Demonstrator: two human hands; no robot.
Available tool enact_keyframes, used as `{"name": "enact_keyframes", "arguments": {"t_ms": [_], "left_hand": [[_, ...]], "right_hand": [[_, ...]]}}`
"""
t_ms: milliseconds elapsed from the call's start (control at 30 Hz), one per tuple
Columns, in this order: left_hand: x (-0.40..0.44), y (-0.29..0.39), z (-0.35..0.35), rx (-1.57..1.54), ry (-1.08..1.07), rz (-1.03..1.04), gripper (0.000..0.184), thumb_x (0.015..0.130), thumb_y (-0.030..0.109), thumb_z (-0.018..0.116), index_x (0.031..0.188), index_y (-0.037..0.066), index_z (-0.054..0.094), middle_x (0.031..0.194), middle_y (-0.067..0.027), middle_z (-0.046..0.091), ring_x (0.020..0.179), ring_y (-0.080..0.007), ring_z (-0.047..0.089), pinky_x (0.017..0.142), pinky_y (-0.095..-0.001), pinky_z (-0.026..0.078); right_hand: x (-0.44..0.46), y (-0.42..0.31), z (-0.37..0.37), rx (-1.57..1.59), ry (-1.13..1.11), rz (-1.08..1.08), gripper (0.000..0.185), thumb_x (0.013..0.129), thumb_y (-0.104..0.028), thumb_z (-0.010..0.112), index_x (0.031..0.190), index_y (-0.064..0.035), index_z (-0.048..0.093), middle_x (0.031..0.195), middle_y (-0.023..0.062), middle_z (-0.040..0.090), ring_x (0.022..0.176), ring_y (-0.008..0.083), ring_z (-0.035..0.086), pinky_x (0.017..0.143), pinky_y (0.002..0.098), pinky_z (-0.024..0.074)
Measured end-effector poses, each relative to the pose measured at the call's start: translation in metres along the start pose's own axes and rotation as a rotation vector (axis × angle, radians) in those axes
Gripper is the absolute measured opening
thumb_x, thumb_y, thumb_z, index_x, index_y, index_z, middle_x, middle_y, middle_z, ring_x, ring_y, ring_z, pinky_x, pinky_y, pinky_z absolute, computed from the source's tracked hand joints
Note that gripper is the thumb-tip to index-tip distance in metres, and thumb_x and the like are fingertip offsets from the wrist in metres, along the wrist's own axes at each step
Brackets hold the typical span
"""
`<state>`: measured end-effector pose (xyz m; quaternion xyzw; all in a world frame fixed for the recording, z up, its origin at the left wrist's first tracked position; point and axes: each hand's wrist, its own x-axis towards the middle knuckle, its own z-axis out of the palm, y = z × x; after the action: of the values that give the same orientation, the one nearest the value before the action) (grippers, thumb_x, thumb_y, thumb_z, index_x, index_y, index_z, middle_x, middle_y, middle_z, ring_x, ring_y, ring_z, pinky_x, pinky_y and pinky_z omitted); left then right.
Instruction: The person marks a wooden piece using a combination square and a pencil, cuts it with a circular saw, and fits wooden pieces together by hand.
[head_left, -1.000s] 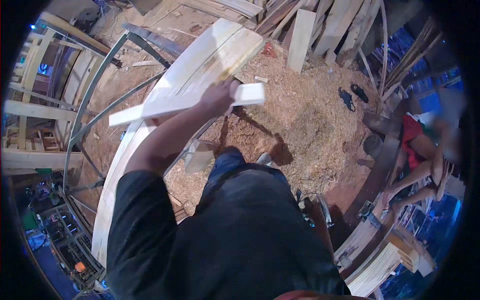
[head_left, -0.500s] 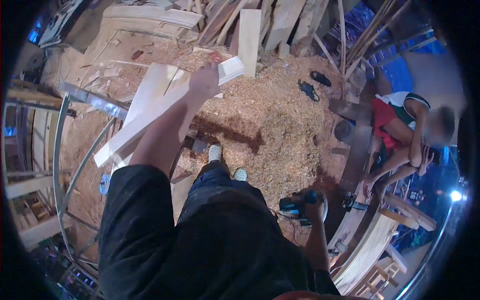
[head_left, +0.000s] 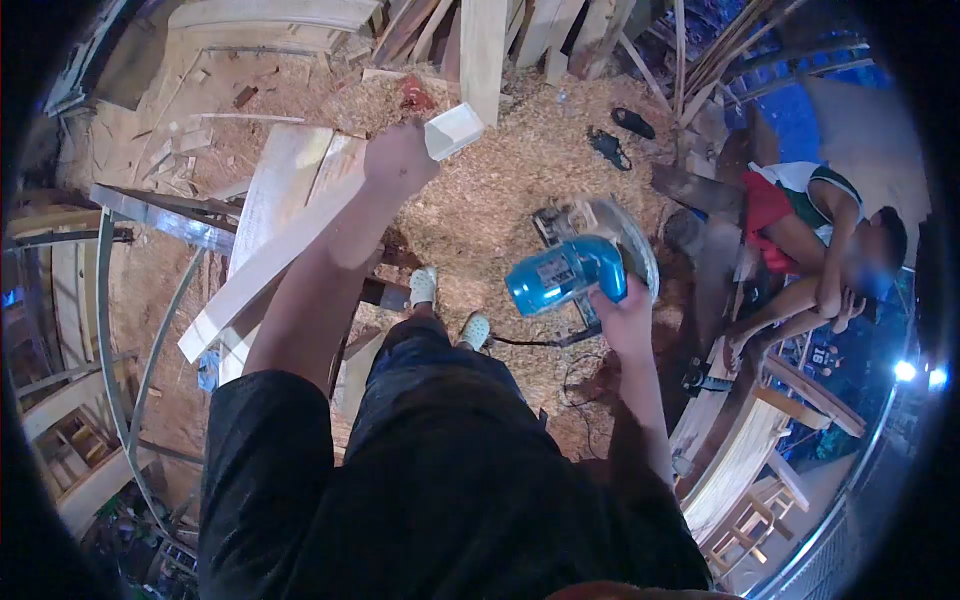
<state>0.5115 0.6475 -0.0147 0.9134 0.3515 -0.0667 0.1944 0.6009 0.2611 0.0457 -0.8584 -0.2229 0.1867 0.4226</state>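
My left hand point(head_left: 400, 160) is closed around the far part of a long pale wooden beam point(head_left: 265, 262), whose squared end sticks out past my fist. The beam lies slantwise over a wide board point(head_left: 280, 190). In my right hand point(head_left: 624, 312) is a blue circular saw point(head_left: 560, 276), gripped by its rear handle. Its rounded guard and base plate face away from me, above the shavings. The saw is apart from the beam, and a black cord trails from it.
Wood shavings point(head_left: 480, 230) cover the ground around my feet. Black sandals point(head_left: 610, 148) lie ahead. Planks point(head_left: 484, 60) lean at the back. A curved metal frame point(head_left: 104, 310) stands at left. Another person point(head_left: 800, 230) sits on timber at right.
My right hand has raised the circular saw forward from beside my hip, into brighter light. My left hand keeps its hold on the beam. The view has shifted slightly.
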Motion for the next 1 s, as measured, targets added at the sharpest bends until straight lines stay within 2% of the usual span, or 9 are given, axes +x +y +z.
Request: {"name": "enact_keyframes", "arguments": {"t_ms": [67, 200, 433, 533, 633, 733, 833, 933, 1000], "left_hand": [[-0.001, -0.002, 0.000, -0.002, 0.003, 0.000, 0.048, 0.074, 0.026, 0.075, 0.115, 0.004, 0.064, 0.104, -0.0197, 0.073, 0.097, -0.0354, 0.073, 0.085, -0.0452, 0.059], [-0.005, -0.001, -0.008, -0.042, 0.011, -0.011, 0.043, 0.073, 0.026, 0.076, 0.110, 0.004, 0.068, 0.100, -0.0204, 0.073, 0.094, -0.0355, 0.073, 0.083, -0.0453, 0.060], [-0.002, -0.005, -0.006, -0.056, 0.014, 0.000, 0.036, 0.075, 0.020, 0.074, 0.106, 0.005, 0.068, 0.098, -0.0194, 0.073, 0.091, -0.0355, 0.074, 0.081, -0.0460, 0.059], [0.003, -0.007, 0.011, -0.071, 0.119, 0.033, 0.033, 0.073, 0.018, 0.076, 0.103, 0.005, 0.068, 0.094, -0.0184, 0.074, 0.086, -0.0355, 0.074, 0.080, -0.0448, 0.059], [0.010, -0.015, 0.015, -0.050, 0.026, 0.025, 0.046, 0.075, 0.024, 0.078, 0.116, 0.007, 0.065, 0.104, -0.0181, 0.073, 0.099, -0.0361, 0.072, 0.089, -0.0476, 0.056], [-0.023, -0.032, 0.006, -0.027, 0.213, 0.147, 0.063, 0.079, 0.035, 0.077, 0.133, 0.009, 0.056, 0.125, -0.0170, 0.066, 0.119, -0.0352, 0.063, 0.098, -0.0526, 0.049], [-0.069, -0.059, -0.018, 0.058, 0.177, 0.114, 0.071, 0.084, 0.040, 0.073, 0.143, 0.011, 0.046, 0.137, -0.0145, 0.057, 0.130, -0.0347, 0.053, 0.103, -0.0574, 0.043], [-0.094, -0.084, -0.013, 0.040, 0.106, 0.103, 0.067, 0.085, 0.041, 0.073, 0.139, 0.010, 0.048, 0.134, -0.0137, 0.056, 0.126, -0.0336, 0.054, 0.100, -0.0531, 0.047], [-0.093, -0.090, -0.003, 0.071, 0.159, 0.123, 0.065, 0.086, 0.042, 0.072, 0.137, 0.009, 0.049, 0.131, -0.0136, 0.057, 0.125, -0.0331, 0.055, 0.099, -0.0495, 0.049]], "right_hand": [[0.006, -0.038, 0.000, 0.000, -0.046, 0.077, 0.013, 0.084, -0.009, 0.074, 0.091, -0.0019, 0.066, 0.072, -0.0003, 0.062, 0.061, 0.0078, 0.055, 0.056, 0.0274, 0.0451], [0.011, -0.075, 0.009, 0.066, -0.040, 0.115, 0.019, 0.084, -0.011, 0.076, 0.081, -0.0019, 0.060, 0.069, -0.0017, 0.057, 0.065, 0.0061, 0.050, 0.057, 0.0278, 0.0434], [0.022, -0.106, 0.039, 0.245, -0.065, 0.070, 0.018, 0.082, -0.011, 0.079, 0.086, -0.0017, 0.063, 0.069, -0.0016, 0.058, 0.065, 0.0057, 0.051, 0.058, 0.0267, 0.0441], [0.024, -0.109, 0.044, 0.223, -0.072, 0.090, 0.017, 0.082, -0.011, 0.078, 0.087, -0.0017, 0.064, 0.070, -0.0026, 0.058, 0.066, 0.0055, 0.051, 0.059, 0.0264, 0.0442], [0.028, -0.114, 0.053, 0.200, -0.087, 0.096, 0.016, 0.083, -0.010, 0.077, 0.086, -0.0023, 0.064, 0.070, -0.0034, 0.056, 0.066, 0.0057, 0.049, 0.059, 0.0266, 0.0442], [0.038, -0.119, 0.060, 0.202, -0.130, 0.086, 0.017, 0.082, -0.012, 0.078, 0.083, -0.0032, 0.063, 0.069, -0.0023, 0.055, 0.065, 0.0073, 0.048, 0.059, 0.0283, 0.0448], [0.048, -0.101, 0.063, 0.121, -0.167, 0.030, 0.018, 0.082, -0.013, 0.077, 0.083, -0.0036, 0.062, 0.070, -0.0022, 0.055, 0.065, 0.0075, 0.048, 0.059, 0.0281, 0.0443], [0.053, -0.094, 0.072, 0.131, -0.150, 0.030, 0.020, 0.082, -0.015, 0.079, 0.085, -0.0025, 0.063, 0.072, -0.0002, 0.058, 0.065, 0.0081, 0.051, 0.060, 0.0292, 0.0463], [0.054, -0.087, 0.077, 0.154, -0.155, 0.048, 0.021, 0.083, -0.016, 0.079, 0.087, -0.0018, 0.064, 0.073, 0.0011, 0.061, 0.066, 0.0089, 0.054, 0.062, 0.0298, 0.0478]]}}
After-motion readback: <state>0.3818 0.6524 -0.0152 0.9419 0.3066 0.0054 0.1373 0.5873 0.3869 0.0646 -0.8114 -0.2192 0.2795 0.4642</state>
